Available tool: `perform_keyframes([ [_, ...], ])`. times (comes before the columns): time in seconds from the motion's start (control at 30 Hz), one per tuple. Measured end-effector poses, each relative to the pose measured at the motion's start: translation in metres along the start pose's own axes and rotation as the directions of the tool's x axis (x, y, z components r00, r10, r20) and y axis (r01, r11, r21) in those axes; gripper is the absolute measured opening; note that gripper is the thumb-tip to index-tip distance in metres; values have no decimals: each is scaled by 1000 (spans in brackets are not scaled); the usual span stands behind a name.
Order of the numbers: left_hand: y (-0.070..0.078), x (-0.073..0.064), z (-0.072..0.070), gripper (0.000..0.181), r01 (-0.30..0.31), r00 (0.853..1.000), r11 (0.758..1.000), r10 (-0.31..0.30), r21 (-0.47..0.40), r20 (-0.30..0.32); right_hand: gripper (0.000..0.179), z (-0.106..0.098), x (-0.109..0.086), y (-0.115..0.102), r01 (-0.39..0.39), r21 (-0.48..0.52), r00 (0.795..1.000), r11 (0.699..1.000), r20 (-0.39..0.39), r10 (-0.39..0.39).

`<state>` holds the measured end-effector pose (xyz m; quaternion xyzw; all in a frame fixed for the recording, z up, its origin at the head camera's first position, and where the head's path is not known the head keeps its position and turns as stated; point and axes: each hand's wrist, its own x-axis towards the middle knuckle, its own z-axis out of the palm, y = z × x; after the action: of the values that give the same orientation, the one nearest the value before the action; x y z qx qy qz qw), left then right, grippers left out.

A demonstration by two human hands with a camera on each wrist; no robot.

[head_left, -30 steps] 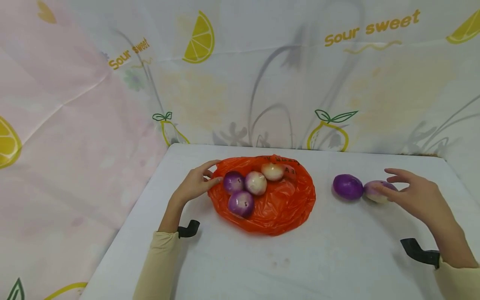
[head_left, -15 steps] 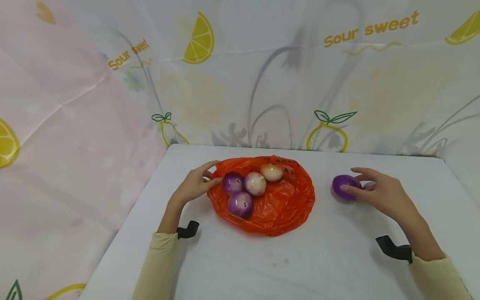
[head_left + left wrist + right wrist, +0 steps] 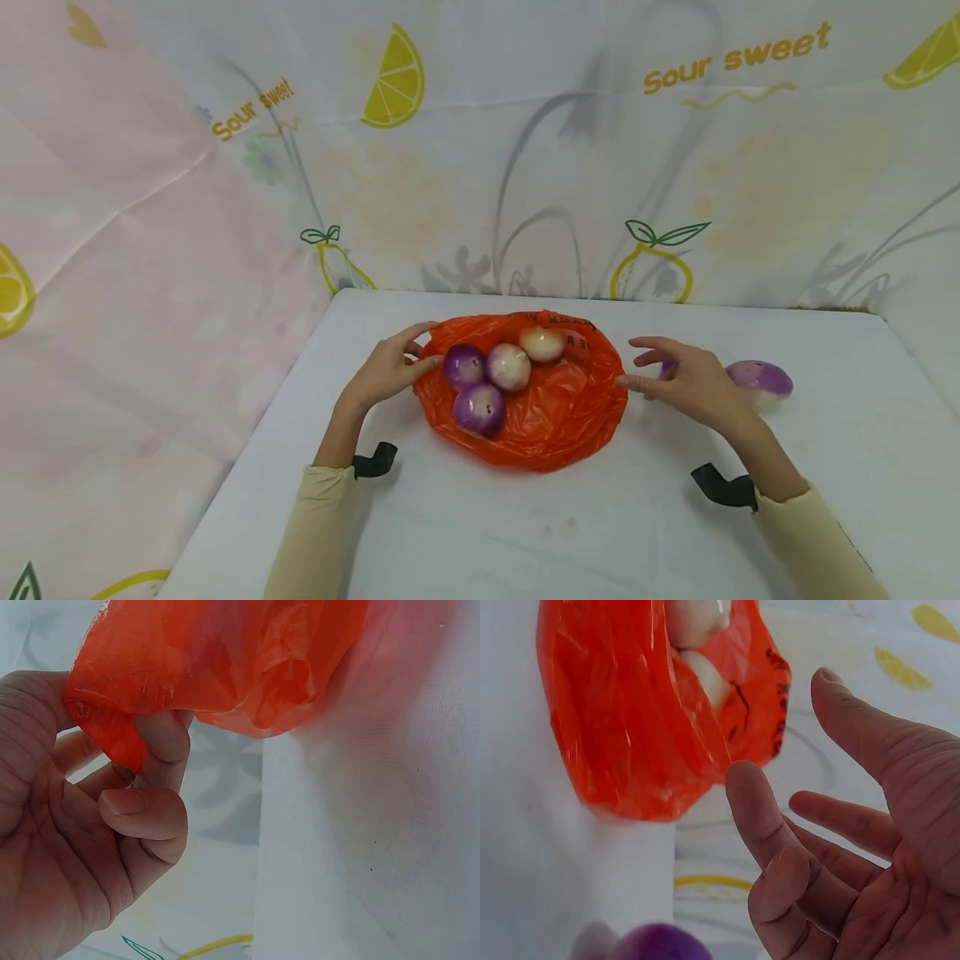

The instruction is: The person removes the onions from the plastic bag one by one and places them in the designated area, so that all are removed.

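Observation:
An orange-red plastic bag (image 3: pixel 562 421) lies spread open on the table, with several round purple-and-white vegetables (image 3: pixel 480 408) inside it. At its left rim my left hand (image 3: pixel 386 371) pinches the film; the left wrist view has the bag's edge (image 3: pixel 120 712) between thumb and fingers. My right hand (image 3: pixel 697 387) is at the opposite rim, thumb and fingers spread apart and holding nothing. One fingertip (image 3: pixel 742 776) is right at the bag's edge in the right wrist view. Behind that hand, a purple vegetable (image 3: pixel 668 367) is mostly hidden.
Right of the right hand, another purple-and-white vegetable (image 3: pixel 759 377) rests on the white table (image 3: pixel 600 533). A lemon-printed cloth (image 3: pixel 487 150) hangs behind the table and along its left side. Black wrist mounts (image 3: pixel 375 460) stick out at both wrists.
My right hand has moved left, past the two loose vegetables to the bag's right rim, uncovering the rightmost vegetable. The left hand and bag stay in place.

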<state>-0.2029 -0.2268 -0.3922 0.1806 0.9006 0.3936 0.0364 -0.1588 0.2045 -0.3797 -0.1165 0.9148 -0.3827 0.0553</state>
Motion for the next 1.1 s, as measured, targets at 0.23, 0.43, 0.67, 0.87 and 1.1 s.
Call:
perform_keyframes([
  [0.23, -1, 1, 0, 53, -2, 1000, 1000, 2, 4, -2, 71, 17, 9, -12, 19, 35, 999, 999, 28, -20],
  [0.43, -1, 0, 1, 54, 10, 1000, 1000, -10, -5, 3, 72, 32, 19, -20, 51, 45, 998, 998, 37, -52],
  [0.67, -1, 0, 0, 55, 16, 1000, 1000, -16, -8, 8, 68, 52, 30, -27, 105, 75, 993, 992, 39, -108],
  [0.87, 0, 0, 1, 54, 21, 1000, 1000, -21, -8, 11, 67, 69, 39, -34, 100, 105, 994, 989, 28, -104],
  [1.1, 1, 0, 1, 54, 22, 1000, 1000, -22, -10, 12, 66, 84, 46, -41, 65, 153, 998, 986, -10, -65],
])
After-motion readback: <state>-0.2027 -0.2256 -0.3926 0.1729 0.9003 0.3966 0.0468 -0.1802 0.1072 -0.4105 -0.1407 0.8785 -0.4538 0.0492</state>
